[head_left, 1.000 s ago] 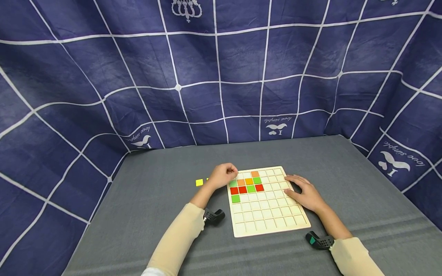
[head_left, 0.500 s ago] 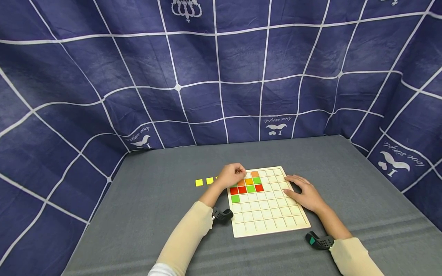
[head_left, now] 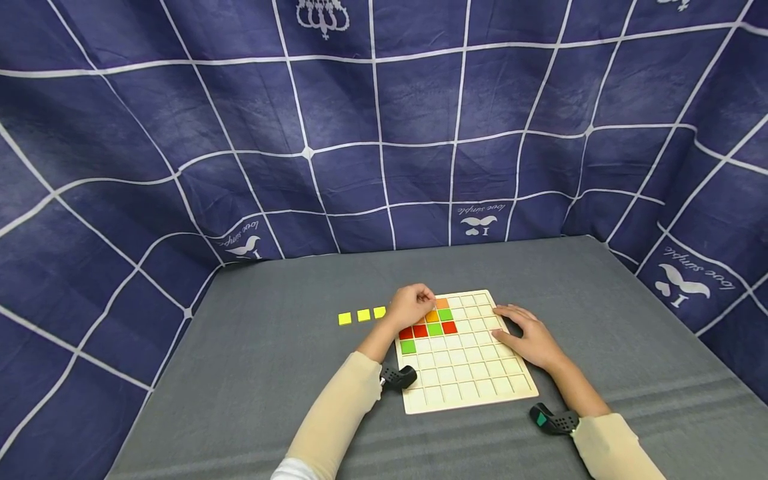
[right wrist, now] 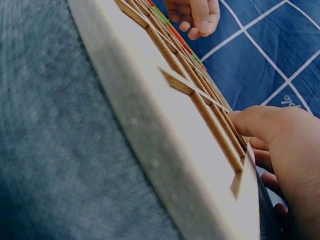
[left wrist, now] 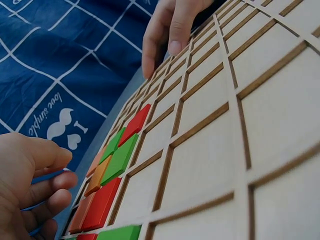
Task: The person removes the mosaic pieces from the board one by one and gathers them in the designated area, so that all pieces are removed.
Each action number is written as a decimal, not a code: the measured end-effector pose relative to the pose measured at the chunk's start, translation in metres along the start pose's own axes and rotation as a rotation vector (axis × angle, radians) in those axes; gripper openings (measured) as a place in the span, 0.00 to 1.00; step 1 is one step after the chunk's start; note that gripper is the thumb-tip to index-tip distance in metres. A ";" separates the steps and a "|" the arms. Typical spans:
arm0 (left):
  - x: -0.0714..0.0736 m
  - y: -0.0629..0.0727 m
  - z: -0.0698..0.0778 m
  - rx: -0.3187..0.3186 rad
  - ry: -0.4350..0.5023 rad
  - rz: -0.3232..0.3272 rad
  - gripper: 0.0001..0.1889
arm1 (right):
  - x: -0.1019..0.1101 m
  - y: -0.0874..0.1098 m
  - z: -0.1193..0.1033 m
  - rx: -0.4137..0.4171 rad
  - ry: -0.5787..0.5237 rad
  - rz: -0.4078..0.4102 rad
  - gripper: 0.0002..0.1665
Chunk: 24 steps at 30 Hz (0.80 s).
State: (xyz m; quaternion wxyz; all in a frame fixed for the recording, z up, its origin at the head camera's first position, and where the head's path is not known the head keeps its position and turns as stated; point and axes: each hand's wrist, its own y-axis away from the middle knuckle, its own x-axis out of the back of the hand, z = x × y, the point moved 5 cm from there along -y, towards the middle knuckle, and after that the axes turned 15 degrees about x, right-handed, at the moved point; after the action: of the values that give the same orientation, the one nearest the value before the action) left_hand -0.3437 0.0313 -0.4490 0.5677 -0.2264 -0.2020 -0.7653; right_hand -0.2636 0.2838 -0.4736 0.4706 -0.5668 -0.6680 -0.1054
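A pale wooden grid board (head_left: 471, 385) lies flat on the table. Red tiles (head_left: 449, 327), green tiles (head_left: 408, 347) and orange tiles (head_left: 442, 303) fill several cells at its far left. Over the far-left rows is my left hand (head_left: 408, 308), fingers curled inward and fingertips close beside the far orange tile. Whether it pinches a tile I cannot tell; the left wrist view shows none between the curled fingers. My right hand (head_left: 531, 337) rests along the board's right edge, thumb on the edge cells and fingers extended, also visible at the right wrist (right wrist: 285, 150).
Left of the board, three yellow tiles (head_left: 363, 315) lie in a row on the grey table cloth (head_left: 270, 373). A blue curtain (head_left: 336, 120) with white lines hangs behind and at both sides. Each forearm wears a black wrist device (head_left: 399, 378).
My left hand has slid rightward over the board's far-left corner, uncovering more yellow tiles and covering some green and orange ones. The right hand has stayed at the board's edge.
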 end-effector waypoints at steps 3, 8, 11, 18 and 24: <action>-0.002 -0.001 0.000 0.020 0.014 0.018 0.03 | 0.000 0.000 0.000 -0.004 -0.005 0.002 0.32; -0.006 -0.005 -0.001 0.032 0.015 0.049 0.02 | 0.000 0.000 0.001 -0.010 -0.004 -0.017 0.32; -0.010 -0.007 -0.002 0.035 0.011 0.052 0.04 | 0.000 -0.001 0.001 -0.014 0.001 -0.022 0.32; -0.014 -0.009 -0.001 0.052 -0.112 0.070 0.10 | 0.000 0.000 0.003 -0.014 0.004 -0.014 0.32; -0.016 -0.009 0.001 0.056 -0.200 0.074 0.12 | -0.001 0.000 0.004 -0.015 0.009 -0.012 0.33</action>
State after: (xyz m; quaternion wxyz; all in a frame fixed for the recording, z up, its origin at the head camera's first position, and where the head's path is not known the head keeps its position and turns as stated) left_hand -0.3481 0.0473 -0.4579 0.5785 -0.2929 -0.2707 -0.7115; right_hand -0.2658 0.2859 -0.4771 0.4687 -0.5659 -0.6684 -0.1156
